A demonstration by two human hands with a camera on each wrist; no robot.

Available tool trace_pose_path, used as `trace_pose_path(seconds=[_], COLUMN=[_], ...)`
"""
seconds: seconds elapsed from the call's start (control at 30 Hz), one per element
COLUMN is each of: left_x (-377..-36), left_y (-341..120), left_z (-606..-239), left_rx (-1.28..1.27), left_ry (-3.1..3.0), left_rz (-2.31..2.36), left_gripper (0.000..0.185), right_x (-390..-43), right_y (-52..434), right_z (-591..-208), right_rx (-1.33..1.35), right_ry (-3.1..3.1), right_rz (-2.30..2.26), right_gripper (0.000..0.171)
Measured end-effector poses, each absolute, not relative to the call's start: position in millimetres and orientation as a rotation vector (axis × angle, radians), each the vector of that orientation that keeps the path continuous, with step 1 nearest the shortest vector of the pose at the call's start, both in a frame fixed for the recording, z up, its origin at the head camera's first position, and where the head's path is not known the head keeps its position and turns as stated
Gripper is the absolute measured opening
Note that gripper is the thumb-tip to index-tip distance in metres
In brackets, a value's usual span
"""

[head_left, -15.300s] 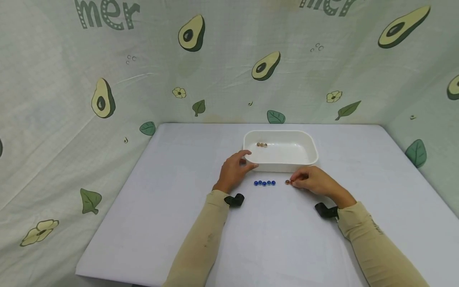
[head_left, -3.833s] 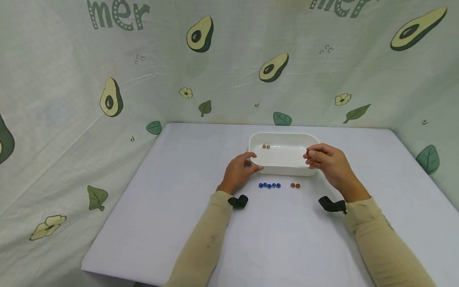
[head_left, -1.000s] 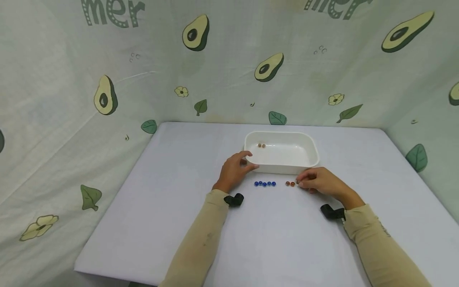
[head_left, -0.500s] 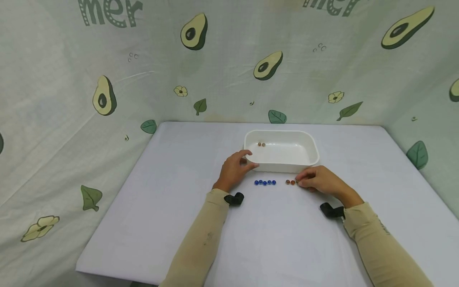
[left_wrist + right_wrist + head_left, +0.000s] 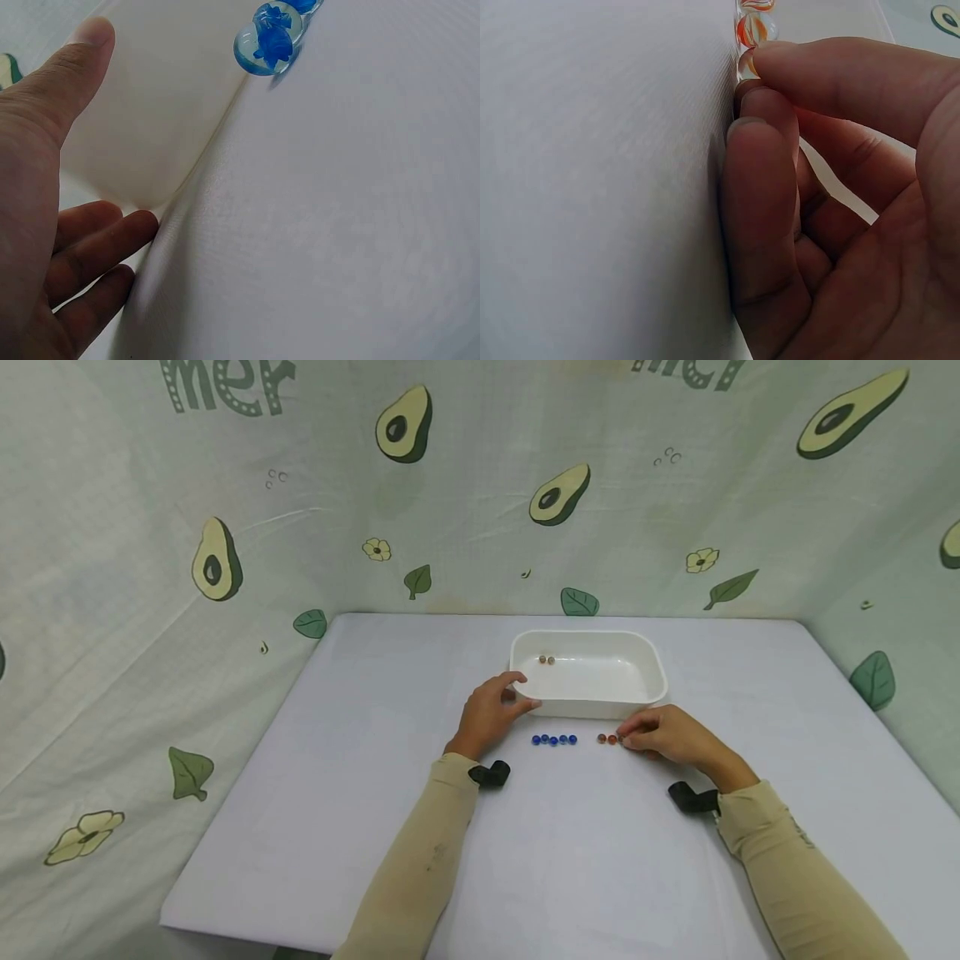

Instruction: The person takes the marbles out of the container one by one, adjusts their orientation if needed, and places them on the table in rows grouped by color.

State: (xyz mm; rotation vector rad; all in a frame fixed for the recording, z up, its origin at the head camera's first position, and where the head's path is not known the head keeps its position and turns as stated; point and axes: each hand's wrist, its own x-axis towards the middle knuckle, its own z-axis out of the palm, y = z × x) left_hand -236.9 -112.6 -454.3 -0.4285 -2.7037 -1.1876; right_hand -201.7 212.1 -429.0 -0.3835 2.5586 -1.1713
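A white tray (image 5: 651,675) sits mid-table with two brownish marbles (image 5: 547,659) inside at its far left. My left hand (image 5: 525,691) grips the tray's near left corner, thumb against the tray wall (image 5: 161,105) in the left wrist view. In front of the tray lies a row of several blue marbles (image 5: 553,740), the nearest blue marble (image 5: 268,45) close to that hand. Two orange marbles (image 5: 606,739) lie further right. My right hand (image 5: 624,737) pinches a third marble (image 5: 744,63) on the table at the row's right end, next to an orange marble (image 5: 755,30).
The white table (image 5: 570,860) is walled on three sides by an avocado-print cloth (image 5: 450,510). Black wrist mounts (image 5: 489,774) sit on both beige sleeves.
Since 3.8 s ago my right hand came down from the tray's right rim to the right end of the orange row with a marble. Over the last second nothing moved visibly.
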Motion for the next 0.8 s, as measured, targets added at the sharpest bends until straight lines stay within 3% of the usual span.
trace_pose_path(seconds=[0.8], left_x=[-234.8], left_y=[-111.8], left_z=[-450.6], left_rx=[-0.407], left_ry=[-2.719], left_rz=[-1.206], left_gripper=[0.052], right_x=[-200.8], right_y=[214.7], right_z=[-428.4], right_rx=[-0.407], right_ry=[2.544], right_rz=[-1.178], right_gripper=[0.029])
